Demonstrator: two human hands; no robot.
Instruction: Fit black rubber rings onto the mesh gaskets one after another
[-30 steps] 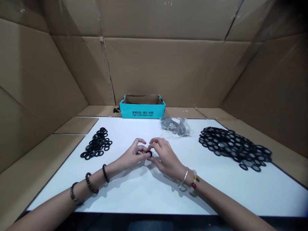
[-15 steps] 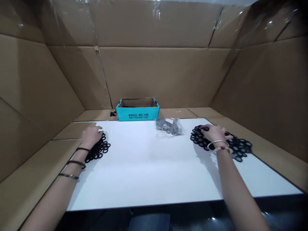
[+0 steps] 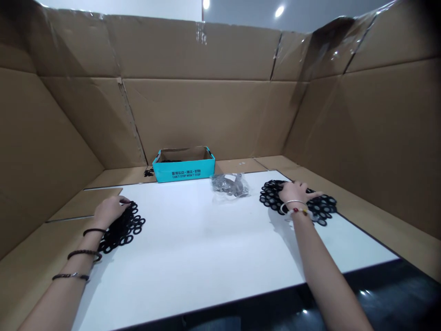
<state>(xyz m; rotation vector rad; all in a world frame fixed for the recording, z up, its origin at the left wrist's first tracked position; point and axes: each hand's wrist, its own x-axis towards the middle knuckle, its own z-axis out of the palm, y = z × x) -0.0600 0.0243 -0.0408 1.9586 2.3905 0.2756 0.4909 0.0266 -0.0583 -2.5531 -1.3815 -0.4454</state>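
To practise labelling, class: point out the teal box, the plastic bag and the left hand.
Teal box (image 3: 183,172): head view, front wall.
Plastic bag (image 3: 230,185): head view, middle of bag.
Left hand (image 3: 110,212): head view, back of hand.

Cardboard walls (image 3: 206,119) around a white tabletop (image 3: 193,248)

Teal carton (image 3: 183,173) with black lettering, black rings (image 3: 324,207), white tabletop (image 3: 193,239).

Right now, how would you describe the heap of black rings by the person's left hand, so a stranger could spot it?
On the white table, find the teal box at the far edge. Come forward and left to the heap of black rings, under the left hand. The other heap lies far right, under the right hand.
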